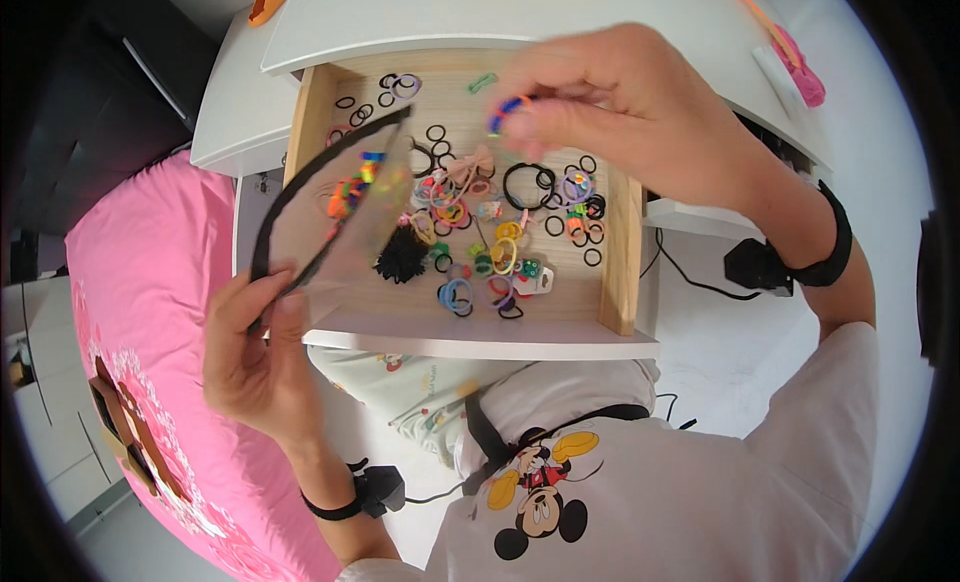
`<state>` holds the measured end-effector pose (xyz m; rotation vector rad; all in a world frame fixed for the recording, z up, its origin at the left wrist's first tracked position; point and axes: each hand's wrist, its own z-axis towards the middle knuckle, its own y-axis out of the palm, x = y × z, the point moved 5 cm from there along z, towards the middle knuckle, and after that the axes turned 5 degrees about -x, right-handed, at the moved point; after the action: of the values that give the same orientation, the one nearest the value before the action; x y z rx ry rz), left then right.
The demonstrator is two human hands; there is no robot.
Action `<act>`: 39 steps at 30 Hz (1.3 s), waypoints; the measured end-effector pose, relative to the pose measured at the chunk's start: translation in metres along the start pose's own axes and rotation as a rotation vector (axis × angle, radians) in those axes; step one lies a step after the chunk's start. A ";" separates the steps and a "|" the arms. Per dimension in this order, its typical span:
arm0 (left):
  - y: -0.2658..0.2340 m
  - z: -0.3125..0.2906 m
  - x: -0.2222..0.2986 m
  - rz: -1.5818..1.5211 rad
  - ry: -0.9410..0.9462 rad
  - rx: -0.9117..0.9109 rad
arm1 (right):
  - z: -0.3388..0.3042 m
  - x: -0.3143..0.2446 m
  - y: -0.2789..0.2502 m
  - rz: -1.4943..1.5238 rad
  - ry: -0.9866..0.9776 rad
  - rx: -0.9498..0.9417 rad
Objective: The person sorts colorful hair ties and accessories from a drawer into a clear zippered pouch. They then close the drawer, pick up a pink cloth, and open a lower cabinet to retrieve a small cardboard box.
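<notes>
My left hand [262,357] grips a clear pouch with a black edge [290,200] by its near corner, holding it tilted over the left part of the open drawer [622,272]. Bright orange, blue and yellow hair ties [350,194] show through the pouch. Above the drawer's far right part, my right hand [630,112] pinches a few small blue and orange hair ties [511,110], slightly blurred. Below both hands, the drawer floor is strewn with black hair ties [528,186], a pink bow [470,168], a black bundle of ties [401,256] and blue hair ties [456,296].
The white desktop [400,22] overhangs the drawer's far side. On its right lies a pink object [800,77]; an orange item [268,4] sits at the far left. A pink-covered bed [150,252] stands at left. A black cable [700,290] hangs at right.
</notes>
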<state>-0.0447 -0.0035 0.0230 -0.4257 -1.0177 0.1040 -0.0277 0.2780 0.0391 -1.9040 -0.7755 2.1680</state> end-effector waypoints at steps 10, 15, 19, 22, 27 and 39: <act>0.031 0.001 0.028 0.055 0.102 -0.126 | 0.025 -0.026 0.055 -0.319 -0.431 0.116; 0.028 -0.001 0.024 0.047 0.100 -0.096 | 0.023 -0.031 0.066 -0.234 -0.126 -0.221; 0.031 0.001 0.030 0.186 0.178 -0.176 | 0.023 -0.026 0.060 -0.557 -0.081 -0.167; 0.033 0.000 0.032 0.224 0.215 -0.175 | 0.025 -0.032 0.054 -0.583 -0.050 -0.244; 0.013 -0.001 0.021 0.214 0.124 -0.059 | 0.026 -0.040 0.042 -0.318 -0.305 -0.024; -0.050 -0.011 -0.022 0.179 -0.006 0.125 | -0.035 0.083 0.020 -0.661 0.111 -0.536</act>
<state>-0.0532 -0.0588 0.0200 -0.4016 -0.9713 0.3283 -0.0045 0.3071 -0.0455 -1.5901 -1.7886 1.5277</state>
